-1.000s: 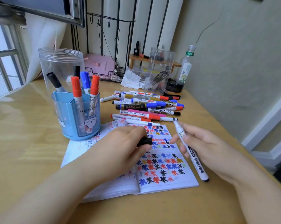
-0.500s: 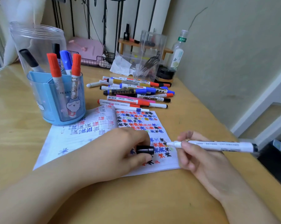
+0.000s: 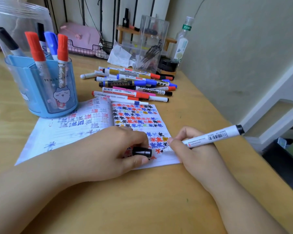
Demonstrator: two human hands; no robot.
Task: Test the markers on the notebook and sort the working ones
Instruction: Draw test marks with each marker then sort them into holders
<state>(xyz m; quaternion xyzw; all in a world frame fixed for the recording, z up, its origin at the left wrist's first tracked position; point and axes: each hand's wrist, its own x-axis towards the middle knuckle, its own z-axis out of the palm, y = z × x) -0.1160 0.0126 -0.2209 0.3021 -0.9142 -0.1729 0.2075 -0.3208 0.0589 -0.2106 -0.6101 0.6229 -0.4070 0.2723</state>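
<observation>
Left of the open lined notebook (image 3: 98, 130), and touching its far corner, a translucent blue plastic pen holder (image 3: 41, 86) is seen, in which red-, blue- and black-capped markers stand upright. Beyond the notebook's far edge, a loose pile of capped markers (image 3: 134, 83) is laid out on the wooden desk (image 3: 142, 200). On the notebook's near right page, the left hand (image 3: 108, 154) is rested, a black marker cap (image 3: 141, 152) pinched between thumb and fingers. Just right of the cap, the right hand (image 3: 189, 149) is closed in a writing grip around a white-barrelled black marker (image 3: 209, 136). Compared with half a second earlier, the marker has been lowered from level to slanted, its tip brought onto the page among the coloured asterisks. The test stroke is judged to be beginning; sorting remains undone.
</observation>
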